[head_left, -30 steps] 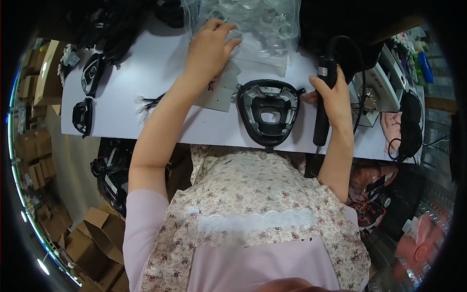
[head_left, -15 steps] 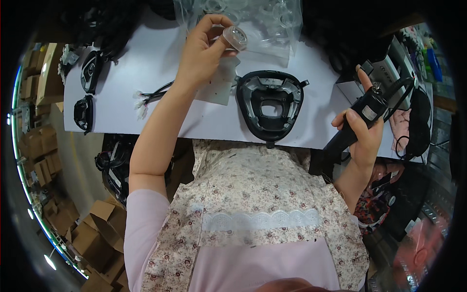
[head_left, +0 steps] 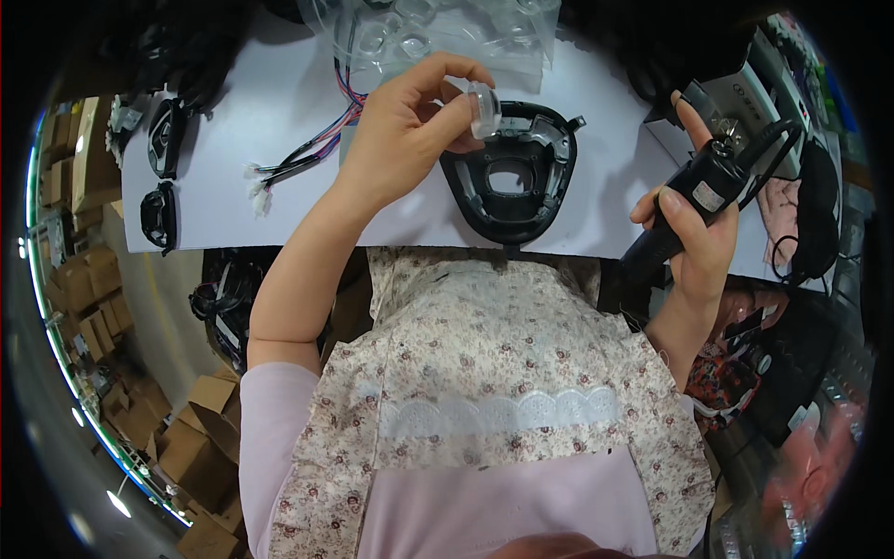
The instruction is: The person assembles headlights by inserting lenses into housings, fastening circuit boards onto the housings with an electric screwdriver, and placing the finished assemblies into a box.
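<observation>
Between the thumb and fingers of my left hand [head_left: 414, 121] is a small clear round plastic lens [head_left: 484, 110], held on edge. It hovers over the upper left rim of a black rounded-triangular housing [head_left: 508, 226], which lies on the white table with a rectangular opening in its middle. My right hand [head_left: 700, 244] is wrapped round a black electric screwdriver [head_left: 684, 210] with a cord, off to the right at the table's front edge. The screwdriver points down toward the lower left.
A clear plastic bag [head_left: 512, 47] of similar lenses lies at the back. Bundled wires with white connectors [head_left: 261, 186] rest left of centre. Two small black housings [head_left: 160, 216] sit at the left edge. An open box [head_left: 745, 116] and pink cloth [head_left: 780, 214] are at the right.
My left hand has brought the lens right and nearer, from beside the bag to over the black housing. My right hand keeps its grip on the screwdriver, almost still.
</observation>
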`<control>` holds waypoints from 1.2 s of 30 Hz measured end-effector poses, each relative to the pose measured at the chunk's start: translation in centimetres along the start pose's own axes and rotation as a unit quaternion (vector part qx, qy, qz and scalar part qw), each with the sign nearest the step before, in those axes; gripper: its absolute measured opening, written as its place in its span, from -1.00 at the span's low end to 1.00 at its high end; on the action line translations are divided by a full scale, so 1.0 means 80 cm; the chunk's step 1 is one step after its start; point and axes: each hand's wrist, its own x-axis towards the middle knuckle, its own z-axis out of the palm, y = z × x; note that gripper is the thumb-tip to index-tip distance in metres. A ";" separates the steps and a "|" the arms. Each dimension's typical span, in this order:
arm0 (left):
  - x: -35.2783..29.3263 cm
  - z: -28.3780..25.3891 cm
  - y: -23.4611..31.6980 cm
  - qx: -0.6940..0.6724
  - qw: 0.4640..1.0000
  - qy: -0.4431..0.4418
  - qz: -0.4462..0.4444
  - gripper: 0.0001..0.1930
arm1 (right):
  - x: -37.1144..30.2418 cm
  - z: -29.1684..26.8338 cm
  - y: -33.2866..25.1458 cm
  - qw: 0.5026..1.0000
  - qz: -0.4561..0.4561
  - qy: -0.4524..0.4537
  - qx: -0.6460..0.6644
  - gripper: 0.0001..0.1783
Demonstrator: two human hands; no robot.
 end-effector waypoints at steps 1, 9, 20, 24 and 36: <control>-0.002 0.002 -0.002 0.022 1.000 -0.004 0.001 -0.77 | 0.001 -0.003 0.001 1.000 0.010 -0.013 0.001 -0.12; -0.018 0.019 0.001 0.220 0.973 0.034 0.064 -0.82 | -0.015 0.004 -0.002 0.999 0.045 0.004 0.028 -0.22; -0.022 0.039 -0.008 0.450 0.889 -0.033 0.079 -0.86 | -0.022 0.002 -0.005 0.998 0.042 0.004 0.038 -0.16; -0.018 0.041 -0.006 0.513 0.849 -0.041 0.120 -0.88 | -0.026 0.002 -0.001 0.998 0.049 -0.001 0.042 -0.20; -0.009 0.045 -0.013 0.486 0.864 -0.028 0.133 -0.72 | -0.020 0.002 0.000 0.997 0.061 -0.024 0.047 -0.19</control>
